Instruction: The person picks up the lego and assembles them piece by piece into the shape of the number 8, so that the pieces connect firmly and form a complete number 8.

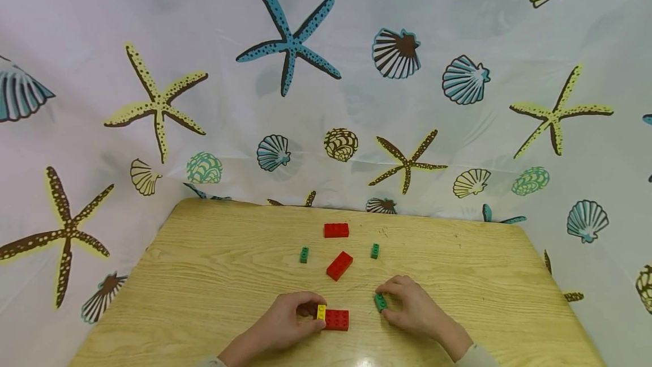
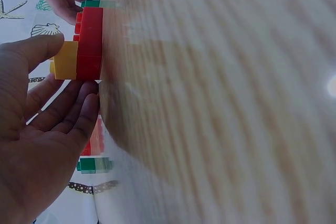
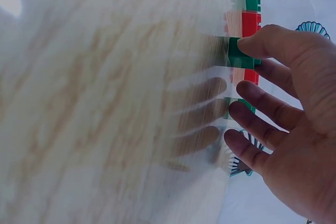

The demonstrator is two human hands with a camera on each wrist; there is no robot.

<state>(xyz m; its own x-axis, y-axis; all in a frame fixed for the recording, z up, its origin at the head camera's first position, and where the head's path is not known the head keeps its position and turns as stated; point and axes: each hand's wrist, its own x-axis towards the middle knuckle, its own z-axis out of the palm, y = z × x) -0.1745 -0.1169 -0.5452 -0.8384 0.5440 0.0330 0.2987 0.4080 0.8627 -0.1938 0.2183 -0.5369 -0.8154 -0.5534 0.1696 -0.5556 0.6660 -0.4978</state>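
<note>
Near the front of the table, my left hand [image 1: 287,319] pinches a small yellow toy brick [image 1: 321,312] between thumb and fingers. That brick sits on the left end of a red brick [image 1: 337,320], which lies on the wood; the left wrist view shows the yellow brick [image 2: 65,60] against the red brick's studded side. To the right, my right hand [image 1: 414,307] holds a small green brick [image 1: 380,302] by its ends, thumb and finger on it. In the right wrist view this green brick [image 3: 239,53] stands at table level, the other fingers spread apart.
Farther back on the wooden table [image 1: 229,259] lie a tilted red brick [image 1: 339,265] and another red brick [image 1: 336,230]. Small green bricks stand at left [image 1: 304,255] and right [image 1: 374,251]. A curtain [image 1: 214,33] printed with starfish and shells surrounds the table's back and sides.
</note>
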